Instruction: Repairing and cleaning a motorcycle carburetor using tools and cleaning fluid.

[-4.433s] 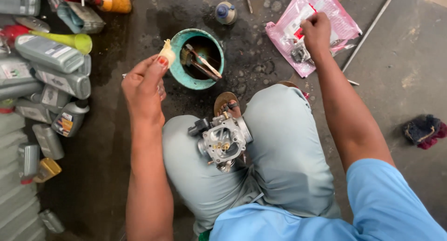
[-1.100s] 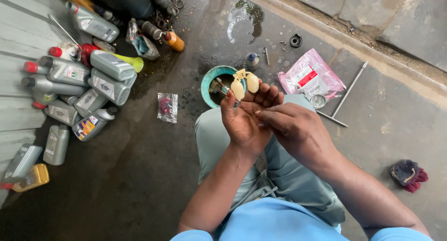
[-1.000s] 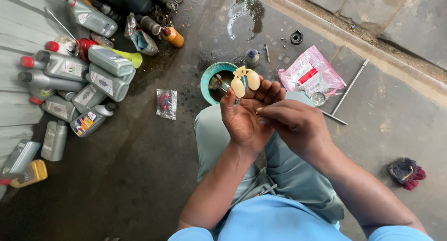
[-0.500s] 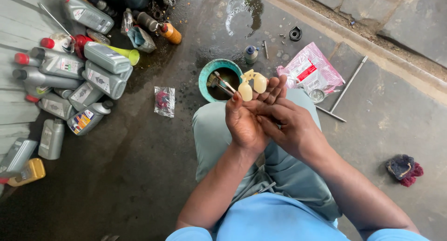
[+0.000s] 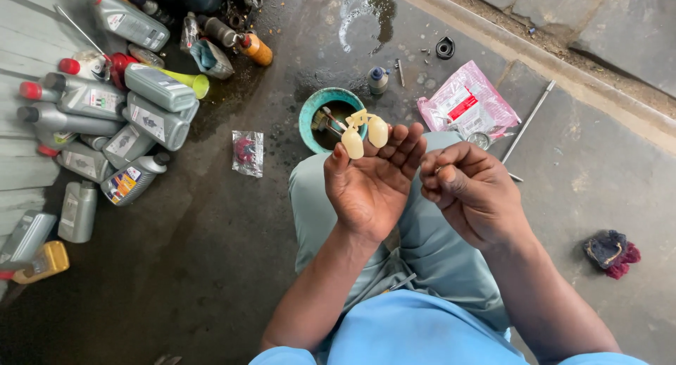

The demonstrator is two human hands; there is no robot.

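Concrete floor [image 5: 211, 280] lying dark, oil-stained; grey oil bottles [image 5: 148, 104] piling far left. Left hand [image 5: 370, 185] fingers pinching cream twin float [image 5: 366, 132] over teal bowl [image 5: 310, 115]. Right hand [image 5: 472, 192] fingers curling shut, contents unclear. Pink bag [image 5: 468, 104] lying far right.

The twin-lobed float [image 5: 365, 131] is pale cream-yellow, and the bowl [image 5: 308, 115] behind it is teal with a dark inside. The oil bottles [image 5: 151, 104] are grey, some red-capped, beside a yellow-green funnel [image 5: 184, 81]. The plastic packet [image 5: 467, 106] is pink with a red and white label, the trousers [image 5: 310, 203] are grey-green, and the rag [image 5: 610, 250] is dark blue and maroon.
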